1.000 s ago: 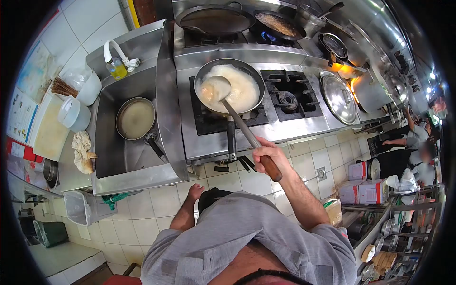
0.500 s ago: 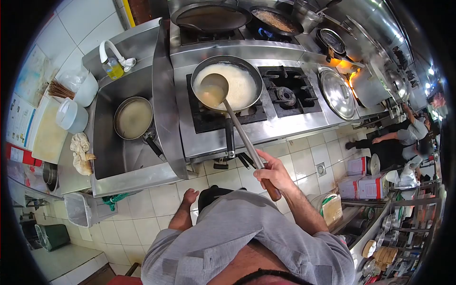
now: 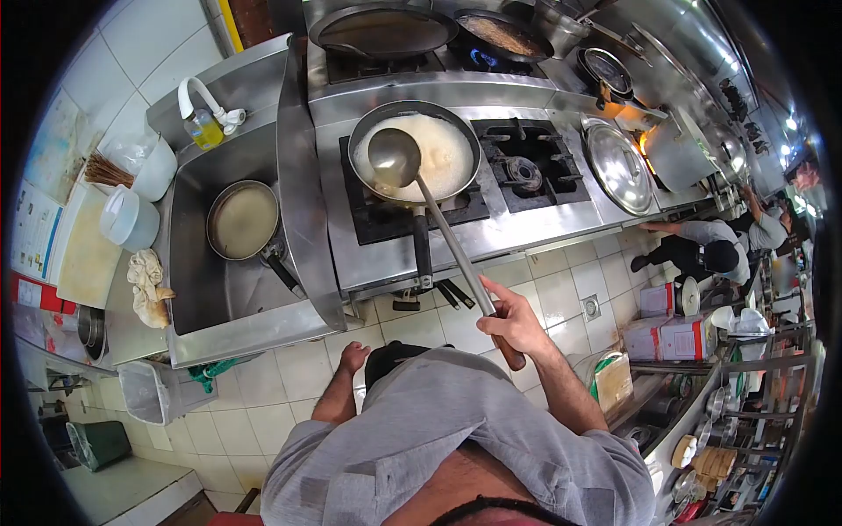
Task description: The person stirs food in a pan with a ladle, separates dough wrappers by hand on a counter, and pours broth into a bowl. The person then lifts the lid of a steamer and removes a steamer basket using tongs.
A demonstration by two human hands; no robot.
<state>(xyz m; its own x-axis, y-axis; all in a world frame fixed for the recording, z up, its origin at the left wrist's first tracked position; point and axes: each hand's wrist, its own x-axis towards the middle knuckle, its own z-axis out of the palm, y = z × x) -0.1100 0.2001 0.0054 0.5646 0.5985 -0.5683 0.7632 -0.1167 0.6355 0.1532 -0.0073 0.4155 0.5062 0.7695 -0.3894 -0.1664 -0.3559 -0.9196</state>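
Observation:
My right hand (image 3: 516, 320) is closed around the wooden grip of a long-handled ladle (image 3: 454, 245). The ladle's bowl is over the left side of a frying pan (image 3: 475, 145) of pale, frothy liquid (image 3: 445, 153); no broth shows in the bowl now. The pan rests on the front left burner, its black handle pointing toward me beside the ladle's shaft. Low by my side hangs my left hand (image 3: 354, 357), its fingers curled and apparently holding nothing.
Left of the stove, a sink (image 3: 197, 298) holds another pan (image 3: 244, 219) of cloudy liquid. A bare burner (image 3: 524, 174) and a metal lid (image 3: 618, 168) lie to the right. Pans sit on the back burners. Flame shows beside a large pot (image 3: 684, 153). Co-workers (image 3: 715, 250) are at far right.
The ladle's bowl has tipped, and the broth seen in it earlier is gone from it. My right hand has shifted slightly down. At far right, a co-worker has bent forward.

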